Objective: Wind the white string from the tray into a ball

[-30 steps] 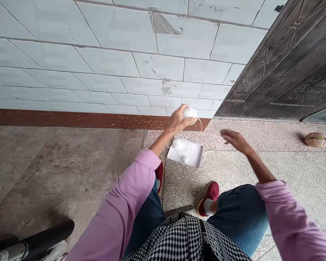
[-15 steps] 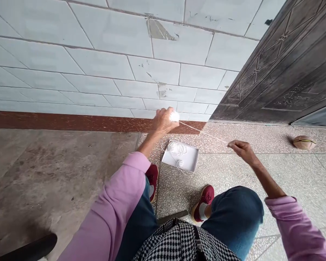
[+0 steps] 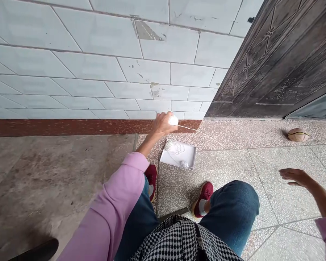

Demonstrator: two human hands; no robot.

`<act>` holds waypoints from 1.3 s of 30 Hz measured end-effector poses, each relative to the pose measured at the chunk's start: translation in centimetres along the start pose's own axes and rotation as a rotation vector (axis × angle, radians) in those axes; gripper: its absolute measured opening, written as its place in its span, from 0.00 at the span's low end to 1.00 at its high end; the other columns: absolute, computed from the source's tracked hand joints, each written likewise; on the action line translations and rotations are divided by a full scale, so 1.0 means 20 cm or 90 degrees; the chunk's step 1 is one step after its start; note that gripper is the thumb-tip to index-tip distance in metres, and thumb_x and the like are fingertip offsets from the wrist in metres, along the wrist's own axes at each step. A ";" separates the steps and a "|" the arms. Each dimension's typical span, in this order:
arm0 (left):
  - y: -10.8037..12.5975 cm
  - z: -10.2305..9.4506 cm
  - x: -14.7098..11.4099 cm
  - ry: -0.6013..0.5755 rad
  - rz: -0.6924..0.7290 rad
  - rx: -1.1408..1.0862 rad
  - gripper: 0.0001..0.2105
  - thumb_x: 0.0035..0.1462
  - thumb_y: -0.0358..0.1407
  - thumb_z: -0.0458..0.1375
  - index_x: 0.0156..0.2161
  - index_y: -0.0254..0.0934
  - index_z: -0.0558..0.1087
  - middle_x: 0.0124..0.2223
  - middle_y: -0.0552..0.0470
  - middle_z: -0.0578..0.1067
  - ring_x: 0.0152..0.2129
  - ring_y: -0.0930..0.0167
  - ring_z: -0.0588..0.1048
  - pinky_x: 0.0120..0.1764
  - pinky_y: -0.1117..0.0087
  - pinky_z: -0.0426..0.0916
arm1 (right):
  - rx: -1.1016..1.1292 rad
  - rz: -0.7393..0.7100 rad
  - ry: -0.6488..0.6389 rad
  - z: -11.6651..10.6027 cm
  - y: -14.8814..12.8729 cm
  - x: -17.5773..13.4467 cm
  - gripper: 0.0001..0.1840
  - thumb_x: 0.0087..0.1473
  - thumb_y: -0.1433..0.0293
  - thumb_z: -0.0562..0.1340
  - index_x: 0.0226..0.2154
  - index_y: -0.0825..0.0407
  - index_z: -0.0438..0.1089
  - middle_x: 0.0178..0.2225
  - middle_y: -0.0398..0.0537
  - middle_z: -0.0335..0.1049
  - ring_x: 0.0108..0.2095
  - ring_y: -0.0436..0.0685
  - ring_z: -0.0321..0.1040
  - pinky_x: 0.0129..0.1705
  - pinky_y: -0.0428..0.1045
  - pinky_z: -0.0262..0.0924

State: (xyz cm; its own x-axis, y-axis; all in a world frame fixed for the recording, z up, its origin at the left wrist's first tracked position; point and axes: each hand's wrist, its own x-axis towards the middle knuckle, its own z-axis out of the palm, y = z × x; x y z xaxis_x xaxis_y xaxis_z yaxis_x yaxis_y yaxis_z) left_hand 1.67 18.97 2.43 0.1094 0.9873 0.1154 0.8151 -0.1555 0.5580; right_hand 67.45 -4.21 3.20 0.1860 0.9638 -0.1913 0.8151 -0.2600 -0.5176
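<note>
In the head view my left hand (image 3: pixel 162 124) is closed around a bright white ball of string (image 3: pixel 173 120), in front of the wall's foot. From the ball a strand of string (image 3: pixel 206 135) runs out to the right, its far part floating loose in the air and ending short of my other hand. My right hand (image 3: pixel 296 176) is far out to the right with fingers stretched, apart from the strand. Below the ball, a shallow white box (image 3: pixel 172 160) lies on the floor. It holds a loose coil of white string (image 3: pixel 174 147) and a small white ball (image 3: pixel 184 164).
A tiled wall (image 3: pixel 97 69) with a brown base strip (image 3: pixel 57 127) stands ahead. A dark metal door (image 3: pixel 274 72) is at the upper right. A round tan object with a dark band (image 3: pixel 298 135) sits near it. My red shoes (image 3: pixel 205 192) flank the box on speckled flooring.
My right hand has let go of the string and moved right and toward me, its fingers spreading. The strand, taut before, now hangs loose. My left hand keeps the ball nearly in place.
</note>
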 end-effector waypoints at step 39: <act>0.31 -0.07 -0.09 -0.323 0.012 -0.705 0.35 0.63 0.58 0.59 0.68 0.38 0.70 0.51 0.35 0.81 0.52 0.55 0.81 0.44 0.55 0.81 | 0.648 -0.150 -0.134 0.97 -1.71 0.44 0.28 0.50 0.45 0.78 0.28 0.49 0.70 0.21 0.38 0.64 0.19 0.46 0.53 0.19 0.44 0.48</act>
State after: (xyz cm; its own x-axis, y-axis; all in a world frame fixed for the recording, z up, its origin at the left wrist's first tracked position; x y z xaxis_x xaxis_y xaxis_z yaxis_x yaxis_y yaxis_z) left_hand 5.72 16.22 6.74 0.5276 0.8470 -0.0649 -0.0888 0.1309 0.9874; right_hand 30.55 12.05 3.12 -0.0943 0.9919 -0.0849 -0.0426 -0.0893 -0.9951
